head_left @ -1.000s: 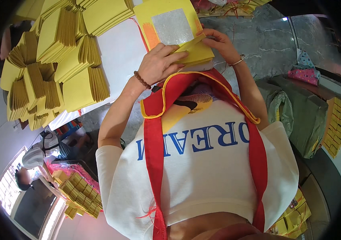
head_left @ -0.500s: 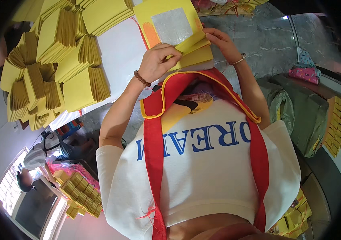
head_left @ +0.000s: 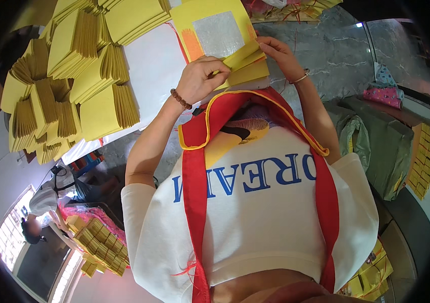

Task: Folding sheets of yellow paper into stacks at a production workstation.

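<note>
One bare left hand (head_left: 202,77) and one bare right hand (head_left: 281,56) pinched the raised flap (head_left: 241,55) of a rectangular yellow paper sheet (head_left: 218,34) beside a white tabletop (head_left: 154,65); its fold looked begun, not yet flattened.

Lettering (head_left: 251,180): one row of large, blue, serif capitals across the chest of the white shirt (head_left: 265,227). Orientation: upside down in the head view. Alignment: the row slopes upward toward the right side of the view. Obstruction: the left red strap (head_left: 194,212) crosses the row near one end; the right red strap (head_left: 325,212) borders the other.
</note>
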Tool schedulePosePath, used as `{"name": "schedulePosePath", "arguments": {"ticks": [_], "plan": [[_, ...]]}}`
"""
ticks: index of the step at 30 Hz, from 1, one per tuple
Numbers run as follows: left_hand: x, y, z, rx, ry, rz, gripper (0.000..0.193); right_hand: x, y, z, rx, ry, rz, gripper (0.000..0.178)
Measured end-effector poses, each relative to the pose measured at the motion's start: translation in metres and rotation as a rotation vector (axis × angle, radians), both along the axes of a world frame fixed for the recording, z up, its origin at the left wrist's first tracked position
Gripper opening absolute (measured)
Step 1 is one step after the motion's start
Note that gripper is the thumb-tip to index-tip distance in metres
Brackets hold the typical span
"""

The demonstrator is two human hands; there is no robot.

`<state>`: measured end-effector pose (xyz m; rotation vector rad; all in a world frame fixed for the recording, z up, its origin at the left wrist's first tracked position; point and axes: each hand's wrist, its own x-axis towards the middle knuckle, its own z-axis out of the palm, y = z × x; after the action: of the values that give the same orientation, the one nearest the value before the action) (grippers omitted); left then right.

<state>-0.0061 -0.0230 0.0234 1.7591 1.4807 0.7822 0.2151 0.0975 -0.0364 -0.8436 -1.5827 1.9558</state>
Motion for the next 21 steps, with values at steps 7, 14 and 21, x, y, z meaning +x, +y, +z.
{"name": "schedulePosePath", "arguments": {"ticks": [7, 14, 21], "plan": [[0.0003, -0.0007, 0.0004, 0.031, -0.003, -0.015, 0.010, -0.0028, -0.0028, 0.0037, 0.019, 0.005, -0.044, 0.023], [0.0028, -0.0010, 0.0011, 0.035, 0.001, 0.007, 0.010, -0.0024, -0.0015, -0.0004, 0.062, 0.014, -0.043, 0.023], [0.0017, -0.0015, -0.0008, -0.004, -0.013, 0.045, 0.011, -0.0051, -0.0031, -0.0008, 0.085, 0.021, -0.047, 0.023]]}}
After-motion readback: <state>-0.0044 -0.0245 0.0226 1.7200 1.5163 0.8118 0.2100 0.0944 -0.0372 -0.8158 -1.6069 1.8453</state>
